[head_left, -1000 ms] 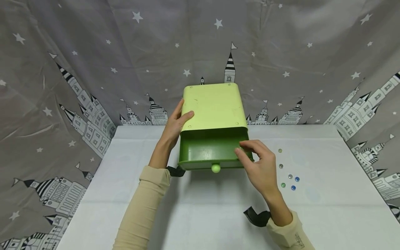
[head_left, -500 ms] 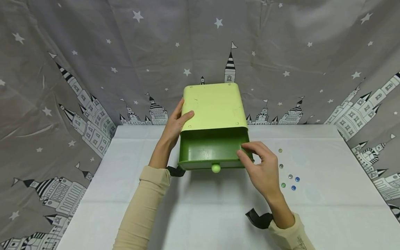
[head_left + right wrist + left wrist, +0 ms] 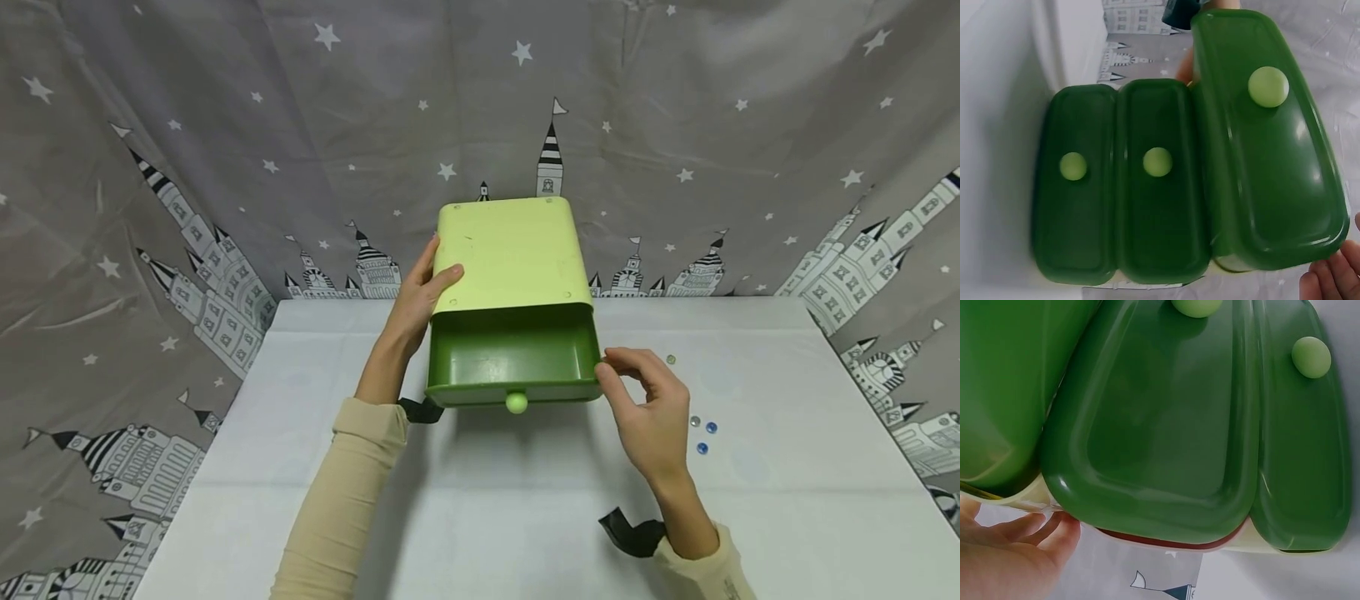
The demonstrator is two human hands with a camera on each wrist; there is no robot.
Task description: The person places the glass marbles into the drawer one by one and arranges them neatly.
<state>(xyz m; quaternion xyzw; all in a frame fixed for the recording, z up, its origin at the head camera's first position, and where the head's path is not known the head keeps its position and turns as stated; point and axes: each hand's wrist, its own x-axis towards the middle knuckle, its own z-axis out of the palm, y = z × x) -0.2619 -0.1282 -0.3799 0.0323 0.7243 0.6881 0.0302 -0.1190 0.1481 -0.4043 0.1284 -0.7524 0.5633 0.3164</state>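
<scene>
A light-green mini drawer cabinet (image 3: 510, 250) stands at the back of the table, its top drawer (image 3: 487, 354) pulled out and the dark green inside showing. My left hand (image 3: 411, 304) holds the cabinet's left side, thumb over the top edge. In the left wrist view its fingers (image 3: 1060, 540) lie along the side wall. My right hand (image 3: 648, 408) is at the drawer's right front corner, thumb and forefinger bent near the rim with nothing visible between them. From the right wrist, the fingertips (image 3: 1335, 269) show close beside that corner. Two lower drawers (image 3: 1160, 219) are closed.
Right of the right hand lie several small glass gems: a green one (image 3: 671, 359), a clear one (image 3: 695, 422) and blue ones (image 3: 712, 427). A grey curtain (image 3: 375, 100) printed with castles and stars hangs behind the white tabletop (image 3: 480, 525). Black straps (image 3: 633, 533) hang at the wrists.
My right hand has moved right, from over the drawer's inside to its outer right edge. It now covers two of the gems. The left hand and the cabinet have stayed put.
</scene>
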